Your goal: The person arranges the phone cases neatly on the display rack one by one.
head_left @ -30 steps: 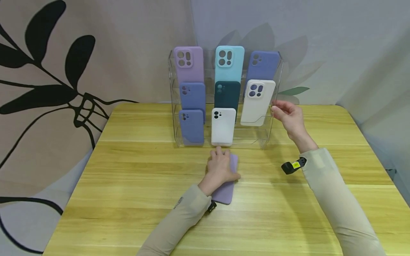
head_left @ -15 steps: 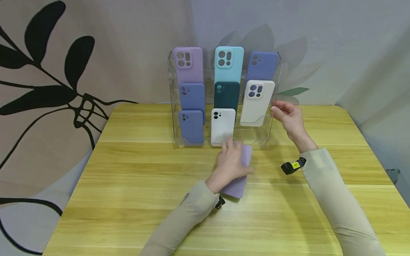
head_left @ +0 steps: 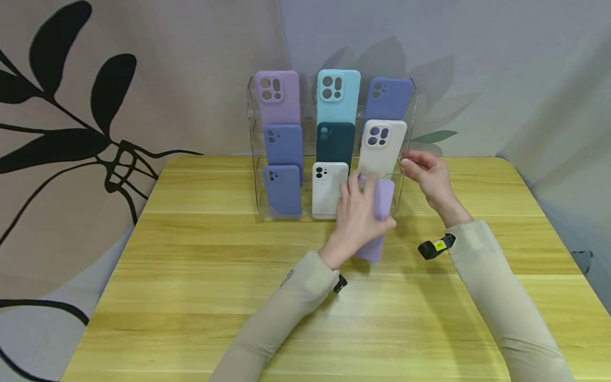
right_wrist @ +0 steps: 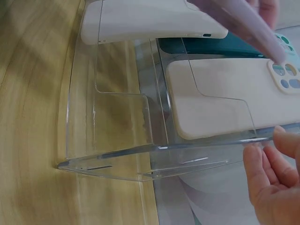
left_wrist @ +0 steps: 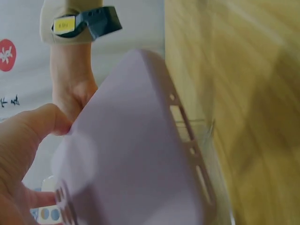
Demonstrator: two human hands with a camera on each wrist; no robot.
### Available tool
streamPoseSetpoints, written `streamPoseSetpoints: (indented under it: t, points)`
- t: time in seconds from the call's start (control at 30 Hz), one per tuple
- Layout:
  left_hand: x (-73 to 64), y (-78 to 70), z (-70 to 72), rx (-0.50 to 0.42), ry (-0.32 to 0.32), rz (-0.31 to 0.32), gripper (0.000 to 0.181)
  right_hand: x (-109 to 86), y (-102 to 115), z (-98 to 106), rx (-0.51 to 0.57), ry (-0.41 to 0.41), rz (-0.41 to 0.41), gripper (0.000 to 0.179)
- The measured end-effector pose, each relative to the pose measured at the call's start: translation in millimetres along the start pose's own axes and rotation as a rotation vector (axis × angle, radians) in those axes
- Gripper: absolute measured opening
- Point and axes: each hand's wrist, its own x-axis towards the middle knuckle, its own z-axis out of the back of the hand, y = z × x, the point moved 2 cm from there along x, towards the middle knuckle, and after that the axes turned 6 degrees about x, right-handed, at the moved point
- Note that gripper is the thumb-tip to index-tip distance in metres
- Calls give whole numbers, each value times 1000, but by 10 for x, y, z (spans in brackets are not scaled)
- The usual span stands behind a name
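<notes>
My left hand (head_left: 358,215) holds a lilac phone case (left_wrist: 131,136) by its edges, thumb on one side and fingers on the other. The case is tilted in front of the lower right slot of a clear acrylic display stand (right_wrist: 108,157). In the head view it overlaps the bottom of a white case with a large camera cutout (head_left: 390,143). My right hand (head_left: 431,180) pinches the stand's right side panel between thumb and fingers. To the left of my left hand, a white phone case (head_left: 328,185) stands in the bottom row.
Phone cases fill other slots: lilac (head_left: 279,109), light blue (head_left: 338,111) and blue (head_left: 390,106) on top, blue (head_left: 285,146) and dark green (head_left: 340,143) in the middle, blue (head_left: 282,193) below. The stand rests on a wooden table (head_left: 191,297) before a wall.
My left hand has lifted the lilac case from the table and carried it forward and right to the stand. My right hand stays at the stand's side.
</notes>
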Motion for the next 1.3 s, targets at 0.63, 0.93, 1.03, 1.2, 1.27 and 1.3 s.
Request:
streamPoseSetpoints:
  t: [0.63,0.93,1.03,1.2,1.27,1.3]
  points:
    - [459,-51,-107,16,-348,-92,77,22,0,30,42,10,-36,10]
    - [533,-76,-271,129,-468,-100,70,36,-12,31,16,-8,-50,8]
    - [541,-96,-305,159,-471,-86,70,29,-8,26,15,-5,-51,11]
    - [571,-122,-276,134,-501,-79,70,32,-18,18,25,2,-38,18]
    - [589,-130,-251,113,-512,-79,71,32,-20,14,24,10,-32,19]
    - [596,-134,-239,104,-515,-78,72,31,-19,14,24,13,-29,19]
